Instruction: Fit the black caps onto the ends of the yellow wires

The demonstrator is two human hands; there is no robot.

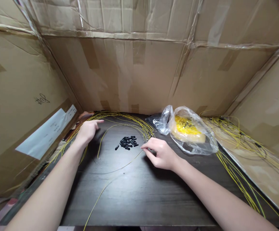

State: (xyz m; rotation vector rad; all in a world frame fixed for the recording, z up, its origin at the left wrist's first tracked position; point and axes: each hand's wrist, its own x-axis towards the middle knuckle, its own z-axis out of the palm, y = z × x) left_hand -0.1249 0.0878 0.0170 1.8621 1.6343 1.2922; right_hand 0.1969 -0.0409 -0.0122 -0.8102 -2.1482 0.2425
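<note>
My left hand rests on the dark table at the back left, index finger stretched toward a bundle of thin yellow wires; the other fingers curl loosely and seem to hold nothing. Near the table's middle, my right hand pinches thumb and forefinger on the end of one yellow wire that runs back toward me. A small heap of black caps lies between the two hands, just left of the right fingertips.
A clear plastic bag of small yellow parts lies at the back right. More yellow wires trail over a cardboard sheet on the right. Cardboard walls enclose the table on three sides.
</note>
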